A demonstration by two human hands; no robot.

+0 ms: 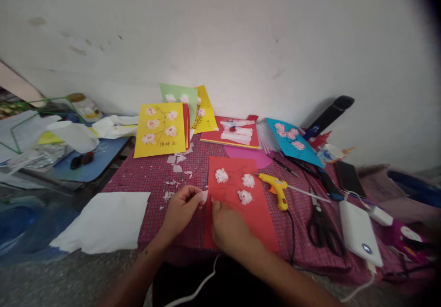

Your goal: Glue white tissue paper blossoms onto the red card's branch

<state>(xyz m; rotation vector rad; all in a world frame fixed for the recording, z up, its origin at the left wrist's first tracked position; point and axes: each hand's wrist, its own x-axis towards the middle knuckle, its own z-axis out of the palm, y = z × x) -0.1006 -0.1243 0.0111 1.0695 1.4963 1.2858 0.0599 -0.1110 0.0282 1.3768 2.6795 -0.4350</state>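
My left hand (179,208) pinches a small white tissue piece (203,196) at the left edge of a red card (255,215) lying on the checked tablecloth. My right hand (227,226) rests on the red card's lower left part, fingers curled, its fingertips close to the tissue piece. Three white tissue flowers (245,196) are stuck on the card, with thin drawn branch lines between them. A yellow glue gun (277,188) lies just right of the card, its black cord running toward me.
Black scissors (322,229), a white power bank (360,232) and a phone (348,177) lie to the right. Finished flower cards, yellow (160,130), green and blue (291,139), lean at the wall. A white tissue sheet (103,222) hangs over the table's left edge.
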